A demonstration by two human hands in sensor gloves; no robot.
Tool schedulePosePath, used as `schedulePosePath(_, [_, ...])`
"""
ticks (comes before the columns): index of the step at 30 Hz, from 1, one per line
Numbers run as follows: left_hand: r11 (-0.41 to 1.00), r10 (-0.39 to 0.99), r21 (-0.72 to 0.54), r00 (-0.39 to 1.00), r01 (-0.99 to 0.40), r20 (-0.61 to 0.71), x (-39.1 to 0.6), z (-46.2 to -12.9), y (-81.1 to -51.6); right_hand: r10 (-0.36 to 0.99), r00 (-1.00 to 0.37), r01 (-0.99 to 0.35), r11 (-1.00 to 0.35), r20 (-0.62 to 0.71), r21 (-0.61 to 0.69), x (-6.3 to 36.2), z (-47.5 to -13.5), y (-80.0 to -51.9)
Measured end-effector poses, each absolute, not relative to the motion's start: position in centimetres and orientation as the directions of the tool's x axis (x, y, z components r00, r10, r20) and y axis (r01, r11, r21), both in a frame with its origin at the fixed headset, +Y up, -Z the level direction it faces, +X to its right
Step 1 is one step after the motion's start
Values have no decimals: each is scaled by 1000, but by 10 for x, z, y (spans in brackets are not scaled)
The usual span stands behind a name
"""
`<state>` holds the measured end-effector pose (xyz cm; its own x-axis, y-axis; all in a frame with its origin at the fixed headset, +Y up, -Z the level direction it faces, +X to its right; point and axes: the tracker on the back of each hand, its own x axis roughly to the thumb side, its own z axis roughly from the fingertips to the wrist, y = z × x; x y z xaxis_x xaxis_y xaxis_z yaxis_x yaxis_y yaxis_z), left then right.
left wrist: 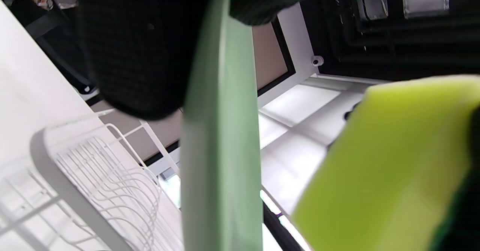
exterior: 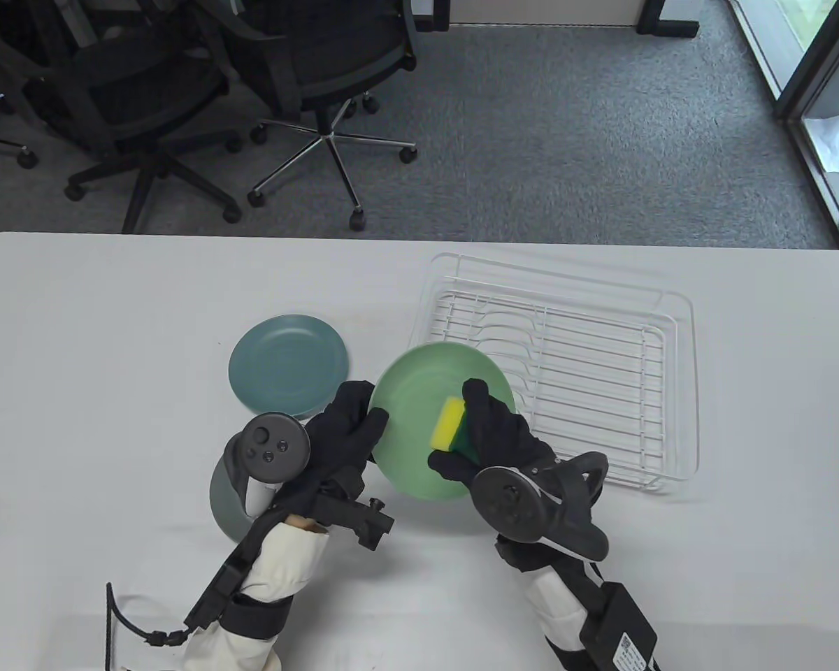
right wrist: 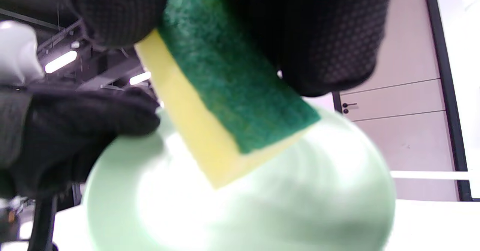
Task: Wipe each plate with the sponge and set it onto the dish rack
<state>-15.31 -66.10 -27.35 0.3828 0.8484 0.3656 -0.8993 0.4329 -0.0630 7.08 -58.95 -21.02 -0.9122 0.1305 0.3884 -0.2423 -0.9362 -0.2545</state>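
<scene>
My left hand [exterior: 342, 433] has its fingers [left wrist: 135, 48] curled over the rim of the light green plate [exterior: 419, 412], thumb on its face, holding it tilted up off the bench [exterior: 112, 349]. My right hand [exterior: 496, 433] pinches the sponge [exterior: 451, 426], yellow side against the plate's face and green scrub side towards my fingers [right wrist: 322, 33]. Just right of the plate stands the white wire dish rack [exterior: 601, 363]. Left of it a teal plate [exterior: 287, 360] lies flat on the bench, and a grey plate [exterior: 225, 500] shows partly under my left wrist.
</scene>
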Motion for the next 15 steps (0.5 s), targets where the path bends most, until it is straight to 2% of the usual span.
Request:
schedulePosePath(6, [299,923,-113,257,-947,288,-158,-282,-676,-63,-928,-33,-968,366,-250,43,-218,-616])
schedulePosePath(11, [292,933,-134,252,-947,256,-155,-284,-681,-81,-905,1,-982,418,-189,27,-221,-632])
schedulePosePath(15, [333,917,-100,297,-938,268,-156,-283,-680,-93,-866,49,-994,492,-102,19,-222,-640])
